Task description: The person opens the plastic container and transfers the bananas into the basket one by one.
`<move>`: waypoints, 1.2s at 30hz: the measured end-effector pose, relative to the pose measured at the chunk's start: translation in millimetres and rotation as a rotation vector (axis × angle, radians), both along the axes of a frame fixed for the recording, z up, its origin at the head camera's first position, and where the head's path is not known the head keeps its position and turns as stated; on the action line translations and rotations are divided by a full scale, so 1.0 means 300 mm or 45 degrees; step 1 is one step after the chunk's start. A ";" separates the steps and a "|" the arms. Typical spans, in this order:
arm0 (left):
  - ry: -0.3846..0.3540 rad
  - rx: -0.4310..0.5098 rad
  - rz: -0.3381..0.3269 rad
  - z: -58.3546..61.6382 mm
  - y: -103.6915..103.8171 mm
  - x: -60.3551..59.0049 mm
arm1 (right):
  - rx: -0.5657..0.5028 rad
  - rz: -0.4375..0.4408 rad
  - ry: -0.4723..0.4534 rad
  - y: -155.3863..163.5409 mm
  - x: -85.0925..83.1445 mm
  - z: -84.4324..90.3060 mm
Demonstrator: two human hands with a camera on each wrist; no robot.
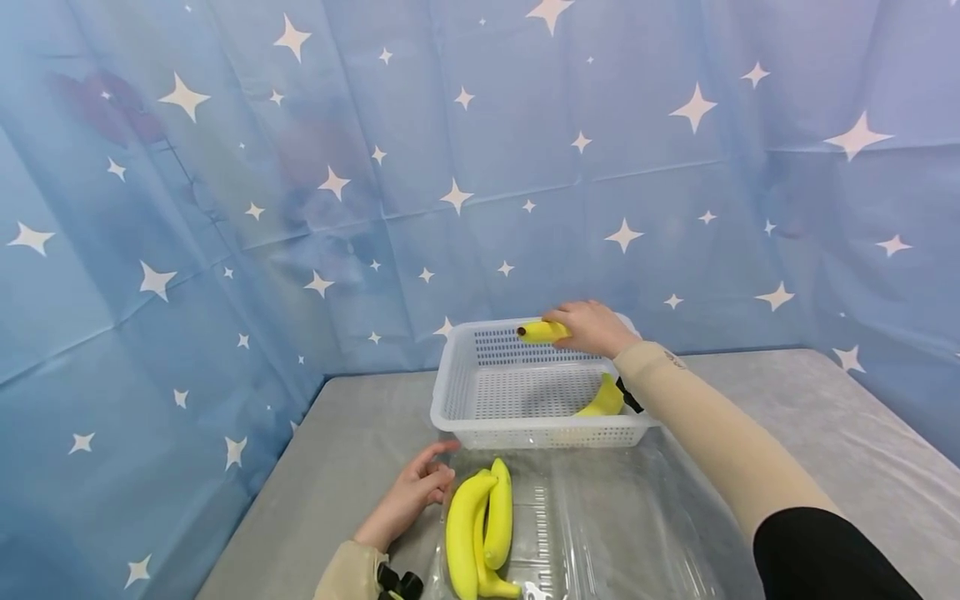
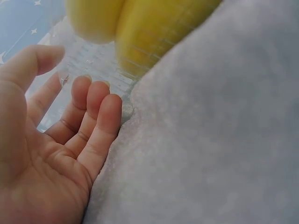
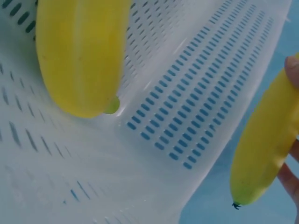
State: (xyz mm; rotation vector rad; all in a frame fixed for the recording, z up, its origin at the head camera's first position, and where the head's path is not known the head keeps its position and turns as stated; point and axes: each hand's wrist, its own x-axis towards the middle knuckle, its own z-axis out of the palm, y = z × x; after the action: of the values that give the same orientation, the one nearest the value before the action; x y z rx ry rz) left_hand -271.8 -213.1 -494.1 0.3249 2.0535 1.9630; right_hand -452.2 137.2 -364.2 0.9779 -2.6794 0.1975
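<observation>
My right hand (image 1: pixel 592 326) grips a banana (image 1: pixel 543 332) above the far side of a white perforated basket (image 1: pixel 450 392). In the right wrist view the held banana (image 3: pixel 266 140) hangs beside the basket wall, its dark tip pointing down. Another banana (image 1: pixel 604 398) lies inside the basket at the right. My left hand (image 1: pixel 417 486) rests at the left edge of a clear plastic tray (image 1: pixel 543 533), fingers loosely bent and holding nothing. Several bananas (image 1: pixel 467 533) lie in the tray's left half, just right of that hand; in the left wrist view they show through the clear wall.
A grey cloth-covered table (image 1: pixel 375 417) carries the basket and tray. Behind it hangs a blue curtain (image 1: pixel 480 167) with white stars, close to the basket's far rim. The clear tray's right half (image 1: pixel 630 517) extends toward the right forearm.
</observation>
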 end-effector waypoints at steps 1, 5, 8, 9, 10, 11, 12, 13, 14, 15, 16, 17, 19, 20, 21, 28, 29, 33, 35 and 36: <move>-0.002 0.002 0.001 0.000 0.001 -0.001 | 0.012 -0.002 0.005 0.001 -0.003 -0.004; -0.007 0.007 0.004 0.002 0.003 -0.003 | 0.064 -0.018 0.012 0.004 -0.018 -0.021; 0.001 0.009 0.006 0.002 0.004 -0.001 | 0.101 -0.042 -0.005 0.003 -0.029 -0.034; 0.004 0.009 0.006 0.001 0.004 -0.001 | 0.112 -0.046 -0.008 0.003 -0.031 -0.038; 0.004 0.010 0.006 0.001 0.004 -0.001 | 0.120 -0.047 -0.012 0.003 -0.031 -0.042; 0.004 0.011 0.006 0.000 0.004 -0.001 | 0.125 -0.048 -0.021 0.001 -0.031 -0.046; 0.004 0.011 0.006 0.000 0.004 -0.001 | 0.131 -0.049 -0.027 0.000 -0.030 -0.050; 0.003 0.013 0.005 0.000 0.004 -0.001 | 0.137 -0.053 -0.033 -0.001 -0.028 -0.054; 0.003 0.014 0.005 -0.001 0.004 -0.001 | 0.139 -0.051 -0.035 -0.002 -0.025 -0.058; 0.002 0.016 0.005 -0.001 0.005 -0.001 | 0.142 -0.054 -0.039 -0.003 -0.023 -0.061; 0.002 0.017 0.004 -0.001 0.005 -0.001 | 0.141 -0.056 -0.046 -0.003 -0.020 -0.064; 0.004 0.018 0.004 -0.001 0.006 -0.001 | 0.143 -0.061 -0.050 -0.004 -0.018 -0.066; 0.007 0.021 0.003 -0.001 0.006 0.000 | 0.149 -0.069 -0.053 -0.004 -0.018 -0.074; 0.009 0.022 0.003 -0.001 0.006 0.000 | 0.158 -0.070 -0.053 -0.003 -0.019 -0.078; 0.011 0.022 0.002 -0.001 0.006 0.001 | 0.169 -0.073 -0.057 -0.003 -0.020 -0.083; 0.011 0.025 0.006 -0.003 0.005 0.001 | 0.196 -0.086 -0.106 -0.003 -0.028 -0.106; 0.011 0.024 0.007 -0.003 0.004 0.001 | 0.195 -0.085 -0.114 -0.003 -0.029 -0.107; 0.006 0.019 0.008 -0.002 0.003 0.001 | 0.184 -0.076 -0.186 -0.005 -0.029 -0.109; 0.006 0.016 0.005 -0.001 0.003 0.001 | 0.175 -0.070 -0.227 -0.006 -0.029 -0.111; 0.006 0.016 0.004 -0.001 0.003 0.001 | 0.170 -0.069 -0.246 -0.006 -0.029 -0.112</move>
State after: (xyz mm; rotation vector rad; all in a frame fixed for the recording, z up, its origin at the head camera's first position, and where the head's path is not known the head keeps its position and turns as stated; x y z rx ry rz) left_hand -271.5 -212.3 -494.3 0.3298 2.0467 1.9792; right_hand -461.0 135.3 -397.7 0.9683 -2.9245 0.1078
